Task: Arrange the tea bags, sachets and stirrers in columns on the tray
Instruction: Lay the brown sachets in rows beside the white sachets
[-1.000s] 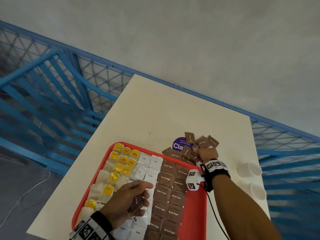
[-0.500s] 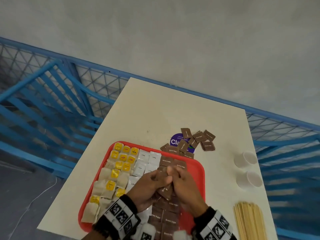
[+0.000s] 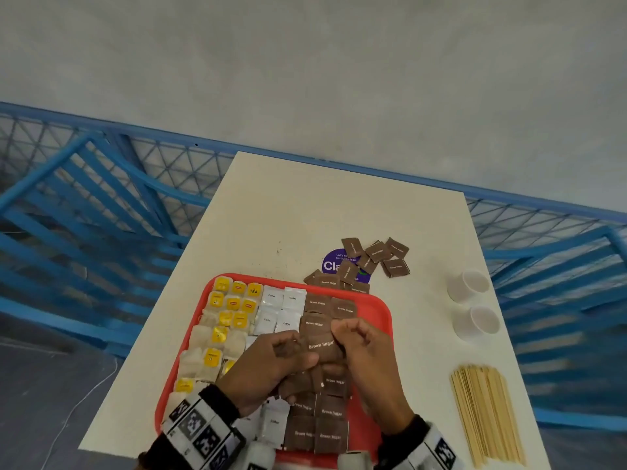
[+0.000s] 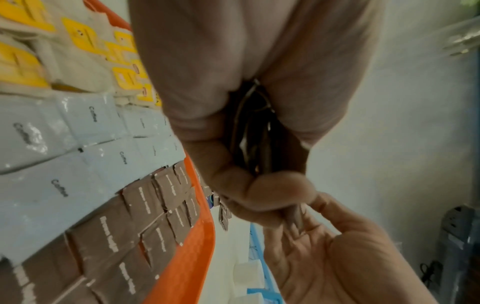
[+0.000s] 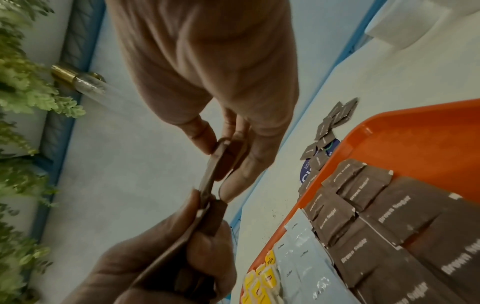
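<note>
A red tray (image 3: 381, 308) holds columns of yellow-tagged tea bags (image 3: 234, 303), white coffee sachets (image 3: 281, 310) and brown sugar sachets (image 3: 330, 435). Both hands are together above the brown column. My left hand (image 3: 298, 357) grips a small stack of brown sugar sachets (image 3: 322, 347) between thumb and fingers. My right hand (image 3: 342, 334) pinches the upper edge of the stack's front sachet (image 5: 221, 160). In the left wrist view the stack (image 4: 257, 131) shows edge-on inside the left hand's grip. Wooden stirrers (image 3: 485, 412) lie in a bundle on the table, right of the tray.
Loose brown sachets (image 3: 373, 259) lie on the white table (image 3: 305, 215) beyond the tray, partly over a purple sticker (image 3: 334, 262). Two white paper cups (image 3: 470, 284) stand right of them. Blue railings (image 3: 101, 198) surround the table.
My right hand left the loose pile beyond the tray and came back over the tray with brown sachets. My left hand lifted off the white sachets and took hold of the stack.
</note>
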Action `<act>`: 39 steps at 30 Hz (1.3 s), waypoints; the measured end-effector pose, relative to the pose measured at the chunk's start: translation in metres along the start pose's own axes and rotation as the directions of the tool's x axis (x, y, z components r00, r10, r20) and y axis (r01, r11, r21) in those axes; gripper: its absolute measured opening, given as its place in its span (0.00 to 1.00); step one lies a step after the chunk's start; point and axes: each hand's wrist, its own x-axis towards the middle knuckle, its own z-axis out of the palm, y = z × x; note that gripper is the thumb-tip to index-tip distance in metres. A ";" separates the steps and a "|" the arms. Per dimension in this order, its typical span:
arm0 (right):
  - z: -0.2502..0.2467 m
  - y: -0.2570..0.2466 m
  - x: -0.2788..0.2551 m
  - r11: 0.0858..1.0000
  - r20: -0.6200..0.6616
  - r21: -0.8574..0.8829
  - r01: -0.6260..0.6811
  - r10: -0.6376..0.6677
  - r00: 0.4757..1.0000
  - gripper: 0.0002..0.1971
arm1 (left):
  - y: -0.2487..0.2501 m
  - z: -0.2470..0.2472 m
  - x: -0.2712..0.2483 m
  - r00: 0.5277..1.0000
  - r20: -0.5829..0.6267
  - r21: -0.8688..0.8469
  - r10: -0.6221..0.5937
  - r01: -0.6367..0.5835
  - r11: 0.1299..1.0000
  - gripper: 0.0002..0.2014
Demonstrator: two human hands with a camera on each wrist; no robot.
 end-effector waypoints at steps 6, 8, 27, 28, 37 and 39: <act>-0.017 0.015 -0.006 0.992 0.151 -0.103 -0.067 0.082 0.985 0.10 | -0.012 -0.009 -0.007 0.999 -0.031 0.103 -0.021 0.024 0.994 0.15; -0.023 0.024 -0.005 0.976 0.212 -0.210 -0.066 0.111 0.971 0.06 | -0.018 -0.012 -0.007 0.999 -0.032 0.116 -0.044 0.048 0.992 0.18; -0.064 0.078 0.106 0.762 -0.374 -0.612 -0.211 -0.043 0.927 0.15 | -0.047 -0.048 -0.016 0.979 -0.143 -0.005 -0.145 0.146 0.989 0.10; -0.063 0.076 0.101 0.764 -0.361 -0.619 -0.182 -0.070 0.930 0.15 | -0.045 -0.047 -0.016 0.978 -0.131 -0.062 -0.161 0.154 0.986 0.08; -0.015 0.032 0.026 0.843 0.408 -0.524 0.119 0.126 0.904 0.11 | -0.024 -0.023 -0.006 0.996 -0.083 -0.114 -0.031 0.021 0.993 0.13; -0.009 0.032 0.022 0.874 0.354 -0.480 0.074 0.116 0.928 0.10 | -0.023 -0.019 -0.005 0.995 -0.097 -0.074 -0.008 0.001 0.997 0.13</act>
